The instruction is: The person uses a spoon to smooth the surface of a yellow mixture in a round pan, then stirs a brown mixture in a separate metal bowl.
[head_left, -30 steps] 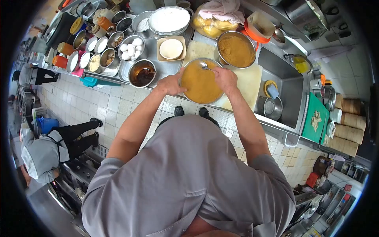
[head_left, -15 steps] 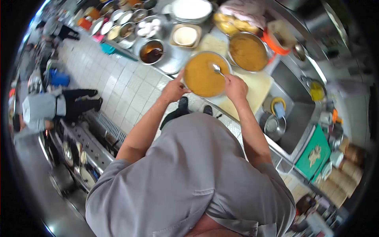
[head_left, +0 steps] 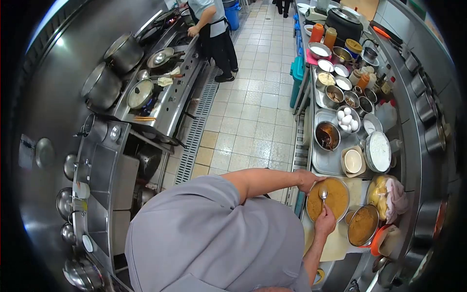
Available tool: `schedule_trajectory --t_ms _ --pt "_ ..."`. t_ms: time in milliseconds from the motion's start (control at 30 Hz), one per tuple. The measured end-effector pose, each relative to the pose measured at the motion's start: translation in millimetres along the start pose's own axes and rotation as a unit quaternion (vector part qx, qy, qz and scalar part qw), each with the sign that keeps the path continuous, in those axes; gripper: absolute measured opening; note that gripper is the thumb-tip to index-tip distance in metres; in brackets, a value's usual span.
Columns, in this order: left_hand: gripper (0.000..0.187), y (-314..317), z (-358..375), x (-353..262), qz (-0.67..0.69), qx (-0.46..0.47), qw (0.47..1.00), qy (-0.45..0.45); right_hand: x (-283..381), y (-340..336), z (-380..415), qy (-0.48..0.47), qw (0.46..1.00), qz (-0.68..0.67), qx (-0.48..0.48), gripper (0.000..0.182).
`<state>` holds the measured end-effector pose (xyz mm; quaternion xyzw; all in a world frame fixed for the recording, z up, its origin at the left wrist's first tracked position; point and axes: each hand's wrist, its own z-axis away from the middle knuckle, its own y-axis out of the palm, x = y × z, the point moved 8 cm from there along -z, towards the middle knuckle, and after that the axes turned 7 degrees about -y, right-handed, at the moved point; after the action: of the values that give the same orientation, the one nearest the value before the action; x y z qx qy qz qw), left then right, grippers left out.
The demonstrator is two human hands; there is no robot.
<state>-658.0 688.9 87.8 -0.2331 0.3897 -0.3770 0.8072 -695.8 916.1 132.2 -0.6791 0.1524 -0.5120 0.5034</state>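
My left hand (head_left: 307, 180) grips the rim of a wide metal bowl (head_left: 348, 195) from its far left side, fingers closed on the edge. A smooth orange-brown mixture (head_left: 333, 192) fills the bowl. In my right hand (head_left: 325, 222) is a metal spoon (head_left: 323, 194), its bowl end at the surface of the mixture. A second metal bowl (head_left: 377, 225) with similar orange-brown contents stands just to the right. Under the first bowl lies a pale yellow cutting board (head_left: 332, 247).
Beyond the bowls are a pot of dark sauce (head_left: 327, 136), a bowl of eggs (head_left: 347, 119), a cream-coloured bowl (head_left: 352, 161) and a bagged yellow food (head_left: 377, 191). Across the tiled aisle (head_left: 243, 114), a person (head_left: 209, 29) stands at the stove (head_left: 170, 100).
My view has swung left, bringing the stove and aisle in and moving both bowls to the right of the frame. My hands still hold the bowl and spoon.
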Motion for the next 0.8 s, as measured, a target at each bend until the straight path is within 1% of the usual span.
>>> schedule_trajectory --t_ms 100,200,300,400,500,600,700,800 --pt "0.126 -3 5 -1 0.003 0.012 1.0 -0.005 -6 -2 18 0.004 0.997 0.072 0.014 0.027" --pt "0.124 -3 3 0 0.003 0.011 1.0 -0.01 -5 -7 37 -0.035 0.999 0.0 -0.019 0.027" --pt "0.124 -7 8 -4 0.014 0.015 1.0 0.0 -11 14 47 -0.027 0.999 0.03 0.035 0.027" --pt "0.122 -12 11 -6 0.006 -0.008 1.0 0.017 1 6 53 -0.043 0.999 -0.004 -0.01 0.026" --pt "0.121 -7 -1 -6 -0.006 -0.011 1.0 0.017 2 10 54 -0.039 0.999 0.025 0.004 0.026" --pt "0.121 -8 4 -6 -0.001 -0.008 1.0 0.014 8 12 55 -0.037 0.999 -0.009 -0.002 0.025" --pt "0.121 -11 7 -8 0.001 0.001 1.0 0.021 9 12 48 0.0 1.0 0.015 0.016 0.026" --pt "0.12 -10 5 -7 -0.001 -0.015 1.0 0.021 8 18 48 -0.007 1.0 0.006 0.024 0.025"
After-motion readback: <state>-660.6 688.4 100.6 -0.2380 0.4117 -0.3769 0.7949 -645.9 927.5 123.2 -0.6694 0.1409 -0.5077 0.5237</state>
